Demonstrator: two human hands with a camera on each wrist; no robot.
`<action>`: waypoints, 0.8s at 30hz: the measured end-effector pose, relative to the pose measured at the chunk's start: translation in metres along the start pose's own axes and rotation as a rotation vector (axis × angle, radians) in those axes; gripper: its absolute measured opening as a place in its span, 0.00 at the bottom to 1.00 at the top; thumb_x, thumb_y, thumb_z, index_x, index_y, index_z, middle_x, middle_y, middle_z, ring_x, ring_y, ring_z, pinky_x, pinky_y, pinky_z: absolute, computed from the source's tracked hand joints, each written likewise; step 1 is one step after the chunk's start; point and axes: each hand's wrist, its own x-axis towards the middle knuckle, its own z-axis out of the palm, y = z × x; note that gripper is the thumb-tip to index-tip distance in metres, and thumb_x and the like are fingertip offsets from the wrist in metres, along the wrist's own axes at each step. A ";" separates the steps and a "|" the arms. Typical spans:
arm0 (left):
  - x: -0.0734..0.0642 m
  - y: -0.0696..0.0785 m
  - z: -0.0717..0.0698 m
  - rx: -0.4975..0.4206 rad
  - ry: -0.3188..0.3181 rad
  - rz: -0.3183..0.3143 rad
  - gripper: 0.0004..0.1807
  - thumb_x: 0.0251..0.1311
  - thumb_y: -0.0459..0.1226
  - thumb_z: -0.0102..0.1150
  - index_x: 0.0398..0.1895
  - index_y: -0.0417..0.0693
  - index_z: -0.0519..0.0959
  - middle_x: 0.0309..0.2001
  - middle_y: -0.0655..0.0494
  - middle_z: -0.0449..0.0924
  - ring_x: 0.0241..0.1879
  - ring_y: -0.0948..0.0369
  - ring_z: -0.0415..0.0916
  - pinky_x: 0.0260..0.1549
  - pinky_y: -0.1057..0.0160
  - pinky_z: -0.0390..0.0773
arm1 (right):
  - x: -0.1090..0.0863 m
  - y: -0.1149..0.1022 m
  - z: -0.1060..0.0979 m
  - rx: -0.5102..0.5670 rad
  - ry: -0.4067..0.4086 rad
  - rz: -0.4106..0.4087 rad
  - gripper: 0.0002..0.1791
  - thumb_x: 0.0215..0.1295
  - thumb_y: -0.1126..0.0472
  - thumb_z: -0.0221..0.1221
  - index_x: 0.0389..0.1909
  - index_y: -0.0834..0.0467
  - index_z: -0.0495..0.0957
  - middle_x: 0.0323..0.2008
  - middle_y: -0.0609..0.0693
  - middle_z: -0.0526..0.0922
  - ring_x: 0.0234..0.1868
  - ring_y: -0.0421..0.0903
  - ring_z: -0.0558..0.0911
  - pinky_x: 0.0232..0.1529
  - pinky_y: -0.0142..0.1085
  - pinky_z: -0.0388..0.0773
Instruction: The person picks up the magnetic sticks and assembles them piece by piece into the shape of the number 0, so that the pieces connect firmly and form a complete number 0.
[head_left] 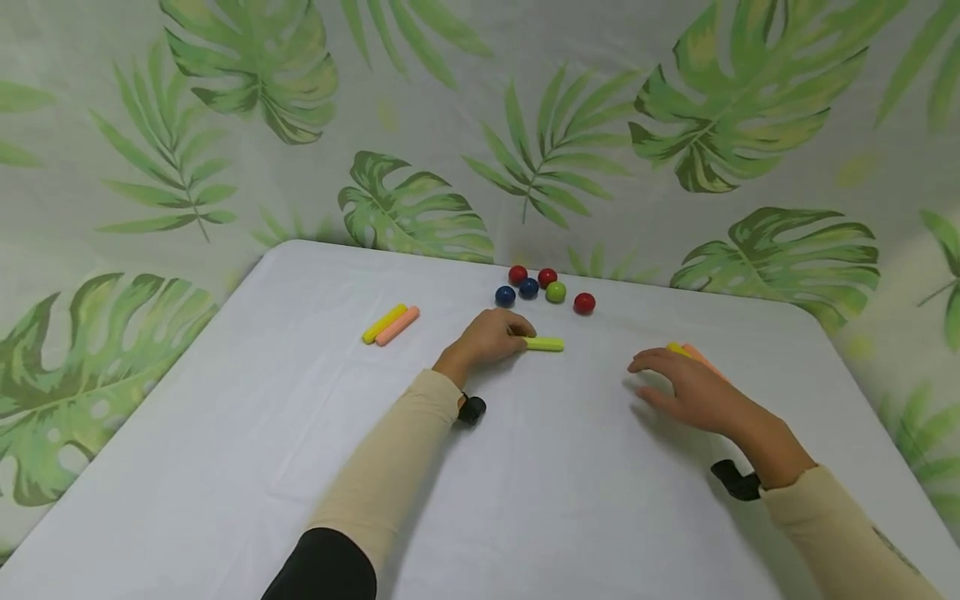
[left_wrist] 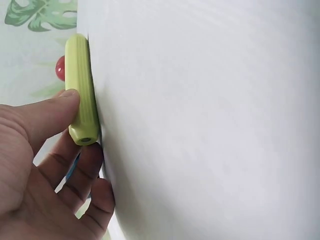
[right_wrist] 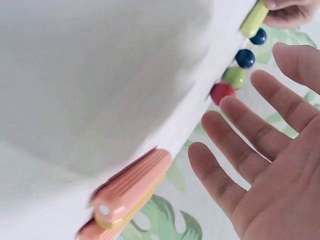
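My left hand (head_left: 491, 336) pinches the near end of a ridged yellow-green stick (head_left: 546, 343), which lies flat on the white table. In the left wrist view the thumb presses on the side of the stick (left_wrist: 80, 65); the other fingers curl behind and below it. My right hand (head_left: 693, 393) hovers over the table's right side with fingers spread, holding nothing. Just beyond it, partly hidden by that hand, lie a yellow stick (head_left: 677, 349) and an orange stick (head_left: 705, 361). The right wrist view shows the orange stick (right_wrist: 135, 180) close to the fingers, apart from them.
Near the table's back edge sit several small glossy balls: red (head_left: 584, 303), dark blue (head_left: 506, 296) and green (head_left: 556, 292). Another yellow stick (head_left: 385, 323) and orange stick (head_left: 397, 326) lie side by side at left. A leaf-patterned cloth (head_left: 420, 92) hangs behind the white table (head_left: 225, 433).
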 end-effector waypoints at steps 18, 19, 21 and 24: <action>0.029 0.006 0.008 0.010 0.009 0.049 0.12 0.62 0.39 0.63 0.48 0.54 0.85 0.47 0.59 0.86 0.48 0.61 0.78 0.56 0.61 0.76 | 0.098 0.039 0.008 0.181 -0.022 0.282 0.22 0.69 0.64 0.55 0.63 0.64 0.71 0.61 0.65 0.76 0.57 0.62 0.79 0.59 0.57 0.74; 0.029 0.007 0.008 0.020 0.006 0.052 0.12 0.62 0.39 0.63 0.48 0.55 0.85 0.48 0.59 0.86 0.48 0.61 0.78 0.56 0.61 0.76 | 0.102 0.040 0.010 0.198 -0.010 0.304 0.23 0.69 0.64 0.55 0.64 0.63 0.71 0.61 0.65 0.75 0.58 0.63 0.78 0.59 0.56 0.74; 0.029 0.008 0.009 0.037 0.001 0.049 0.12 0.62 0.39 0.63 0.48 0.54 0.85 0.48 0.59 0.86 0.48 0.61 0.77 0.56 0.60 0.75 | 0.110 0.042 0.013 0.232 0.010 0.342 0.24 0.69 0.64 0.54 0.66 0.62 0.69 0.62 0.65 0.74 0.58 0.63 0.78 0.58 0.56 0.75; 0.028 0.011 0.009 0.058 0.007 0.029 0.12 0.62 0.39 0.63 0.48 0.55 0.85 0.47 0.59 0.86 0.47 0.60 0.76 0.55 0.60 0.75 | 0.123 0.044 0.019 0.282 0.014 0.386 0.26 0.69 0.63 0.55 0.67 0.60 0.67 0.64 0.65 0.72 0.60 0.64 0.77 0.60 0.56 0.74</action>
